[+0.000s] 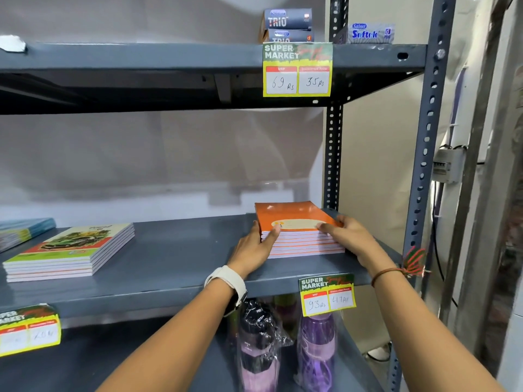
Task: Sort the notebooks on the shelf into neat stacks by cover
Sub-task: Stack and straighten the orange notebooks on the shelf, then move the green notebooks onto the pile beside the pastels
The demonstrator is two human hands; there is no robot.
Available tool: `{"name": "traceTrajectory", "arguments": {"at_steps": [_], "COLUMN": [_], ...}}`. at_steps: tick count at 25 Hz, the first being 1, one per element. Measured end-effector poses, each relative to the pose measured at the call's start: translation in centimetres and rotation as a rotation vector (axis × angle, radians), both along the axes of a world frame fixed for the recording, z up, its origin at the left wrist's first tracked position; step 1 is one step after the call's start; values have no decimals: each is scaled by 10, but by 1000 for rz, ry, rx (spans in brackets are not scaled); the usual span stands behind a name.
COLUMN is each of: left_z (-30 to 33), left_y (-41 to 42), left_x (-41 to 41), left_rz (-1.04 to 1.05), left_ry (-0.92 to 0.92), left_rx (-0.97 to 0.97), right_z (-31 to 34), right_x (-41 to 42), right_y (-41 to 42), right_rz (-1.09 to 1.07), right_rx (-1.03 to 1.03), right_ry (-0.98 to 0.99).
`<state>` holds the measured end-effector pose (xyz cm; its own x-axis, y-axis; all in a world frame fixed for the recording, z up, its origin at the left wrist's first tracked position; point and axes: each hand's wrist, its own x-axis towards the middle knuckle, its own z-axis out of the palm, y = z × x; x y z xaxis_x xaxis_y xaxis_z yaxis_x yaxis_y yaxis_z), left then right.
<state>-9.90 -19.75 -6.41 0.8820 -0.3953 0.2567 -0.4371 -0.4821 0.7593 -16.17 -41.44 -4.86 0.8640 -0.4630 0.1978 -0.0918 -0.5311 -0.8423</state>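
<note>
Shelving of grey slotted steel fills the view, backed by a pale wall, with a perforated upright (427, 154) at the right and a cream wall with a small electrical box (448, 165) beyond it. On the upper shelf (141, 56) sit dark pen boxes marked TRIO (287, 22) and a blue Softek box (369, 33); a yellow-edged price tag (297, 70) hangs from its front lip. The middle shelf (181, 250) carries the notebooks. On the lowest level stand purple bottles (317, 352) wrapped in clear plastic, below another price tag (327, 295); a third tag (28, 331) shows at far left.

On the middle shelf, a stack with car covers (70, 250) lies at the left, somewhat fanned, and a blue-edged stack (22, 230) sits at the far left edge, partly cut off. Well apart from them, near the right upright, rests the orange stack (300, 233) — flat, its edges roughly squared.

Both arms reach forward to it. The left hand (254, 244), with a white watch (229, 281) on the wrist, presses against the stack's left side, thumb lying on the top cover. The right hand (348, 233), a thin cord bracelet (387, 274) at its wrist, cups the right front corner, fingers curled over the top cover — each grip is closed on the orange pile from its own side.
</note>
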Motion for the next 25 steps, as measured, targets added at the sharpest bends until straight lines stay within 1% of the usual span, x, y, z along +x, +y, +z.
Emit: {"name": "traceTrajectory", "arguments": {"at_steps": [2, 4, 5, 6, 10, 15, 19, 22, 25], "left_z": [4, 9, 12, 17, 48, 88, 107, 106, 99], "left_y": [-4, -9, -10, -9, 9, 72, 156, 229, 310], "left_x": [1, 6, 10, 14, 28, 46, 65, 82, 110], "left_rz": [44, 50, 55, 70, 152, 209, 288, 360, 447], "left_ry": [75, 134, 150, 165, 242, 232, 172, 150, 158], "left_rx": [-52, -156, -201, -242, -406, -492, -512, -506, -489], "right_z": [6, 15, 20, 26, 46, 67, 75, 71, 59], "right_x": [0, 3, 6, 11, 34, 66, 98, 120, 138], "right_y": [11, 21, 29, 38, 85, 172, 265, 331, 392], "right_rz": [-97, -155, -155, -139, -29, 112, 228, 292, 333], "right_rx": [-212, -398, -435, -431, -276, -42, 172, 328, 377], "right_ry": [47, 54, 30, -5, -168, -242, -250, -212, -128]}}
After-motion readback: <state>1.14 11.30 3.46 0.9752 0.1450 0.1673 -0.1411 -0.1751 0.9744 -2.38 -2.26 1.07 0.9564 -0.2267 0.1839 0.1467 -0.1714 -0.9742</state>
